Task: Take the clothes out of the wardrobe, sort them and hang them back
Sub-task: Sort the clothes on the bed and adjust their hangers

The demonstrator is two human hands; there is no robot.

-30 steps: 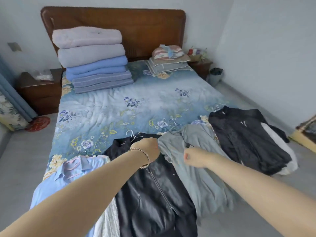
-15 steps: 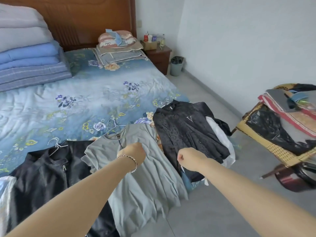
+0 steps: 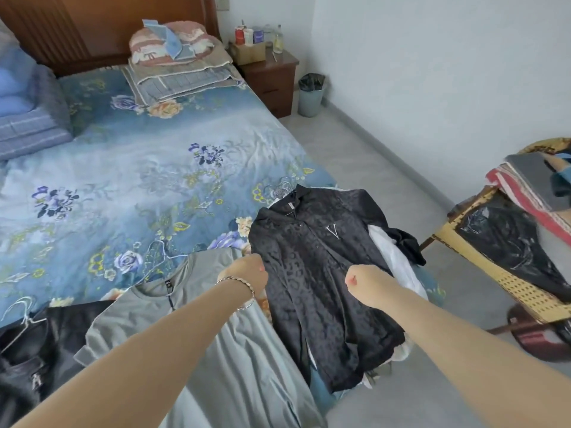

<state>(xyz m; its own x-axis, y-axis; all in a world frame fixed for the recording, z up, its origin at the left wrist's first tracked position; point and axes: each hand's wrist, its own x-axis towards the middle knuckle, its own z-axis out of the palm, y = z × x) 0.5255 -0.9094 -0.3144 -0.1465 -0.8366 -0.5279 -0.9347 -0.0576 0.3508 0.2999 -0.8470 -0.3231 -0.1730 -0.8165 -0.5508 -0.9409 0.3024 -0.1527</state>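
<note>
Left hand (image 3: 247,273) closed in a fist, holding nothing, at the gap between grey shirt (image 3: 197,304) and black shirt (image 3: 309,251). Right hand (image 3: 366,281) also a fist, over the black shirt. Bed (image 3: 123,180), blue floral cover, near edge: 3 tops in a row, with black jacket (image 3: 27,350) left, grey middle, black shirt right. 1 white garment (image 3: 392,261) under the black shirt. Far right: 1 nightstand (image 3: 275,78), 1 bin (image 3: 310,94). Right: 1 wicker chair (image 3: 463,242). Grey floor (image 3: 370,168).

On the blue flowered bed (image 3: 123,168): black leather jacket (image 3: 27,350) left, grey T-shirt (image 3: 216,350) middle, black patterned shirt (image 3: 321,273) right.
Floor, right: yellow woven chair (image 3: 509,279).
</note>
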